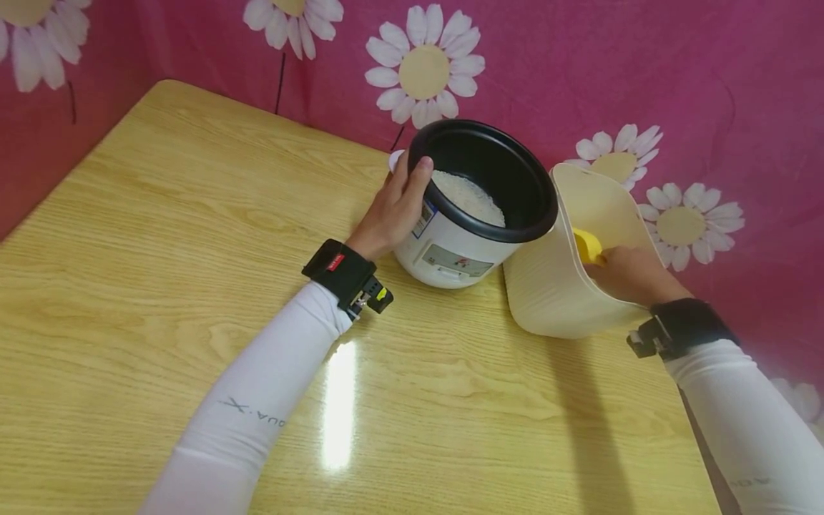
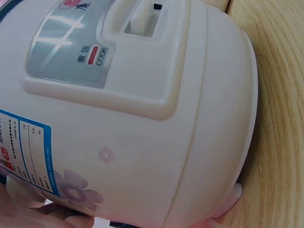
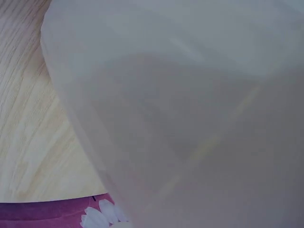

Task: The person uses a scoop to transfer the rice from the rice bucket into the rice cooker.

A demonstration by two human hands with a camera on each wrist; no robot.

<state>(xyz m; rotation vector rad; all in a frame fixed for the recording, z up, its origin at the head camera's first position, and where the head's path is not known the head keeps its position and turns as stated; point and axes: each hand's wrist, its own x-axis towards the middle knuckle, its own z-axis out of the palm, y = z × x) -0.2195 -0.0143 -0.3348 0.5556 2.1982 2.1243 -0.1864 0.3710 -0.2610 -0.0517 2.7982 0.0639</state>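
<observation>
A white rice cooker (image 1: 444,261) with a black inner pot (image 1: 515,179) stands toward the back of the table. White rice (image 1: 468,197) lies in the pot. My left hand (image 1: 393,211) grips the cooker's left side, thumb up at the black rim; in the left wrist view its fingers (image 2: 61,216) are by the side handle. Right of the cooker is a tall cream bin (image 1: 547,286). My right hand (image 1: 627,272) reaches inside it, holding a yellow scoop (image 1: 587,247), whose lower part is hidden. The bin's wall (image 3: 166,118) fills most of the right wrist view, with a darker area showing through.
The wooden table (image 1: 193,286) runs left and forward of the cooker. Behind it hangs a magenta cloth (image 1: 528,57) with white daisies, close to the cooker and bin. The table's right edge passes beneath my right forearm.
</observation>
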